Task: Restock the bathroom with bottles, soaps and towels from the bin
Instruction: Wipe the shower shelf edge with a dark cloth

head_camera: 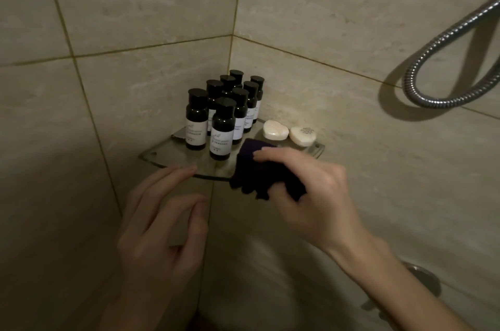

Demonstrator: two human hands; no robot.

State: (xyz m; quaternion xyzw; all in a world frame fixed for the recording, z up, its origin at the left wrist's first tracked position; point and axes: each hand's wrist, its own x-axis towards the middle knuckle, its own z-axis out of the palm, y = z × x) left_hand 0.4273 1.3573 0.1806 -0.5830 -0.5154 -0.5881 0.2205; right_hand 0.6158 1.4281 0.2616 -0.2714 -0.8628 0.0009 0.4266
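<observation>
While the right hand (311, 195) is gripping a small dark folded towel (259, 168) at the centre of the frame, the head view is showing the towel part of the restocking in hand. The fingers are curling over the towel's top, and its far corner is lying over the front right of the glass corner shelf (162, 157), just beside the nearest of the bottles (223, 127). Eight dark bottles are standing upright in a tight cluster toward the corner of the tiled wall (135, 19). Two pale soaps (275, 129) are lying side by side at the shelf's right end, so those two steps look done.

The left hand (162, 222) is hovering at lower left, fingers loosely spread and holding nothing. Its fingertips are reaching the shelf's front edge, though whether they are touching it cannot be told. A metal shower hose (438, 43) is looping at the upper right. The bin is not showing.

The next move is probably calling for the towel to be eased onto the bare glass in front without knocking the closest bottle, since little room is remaining there.
</observation>
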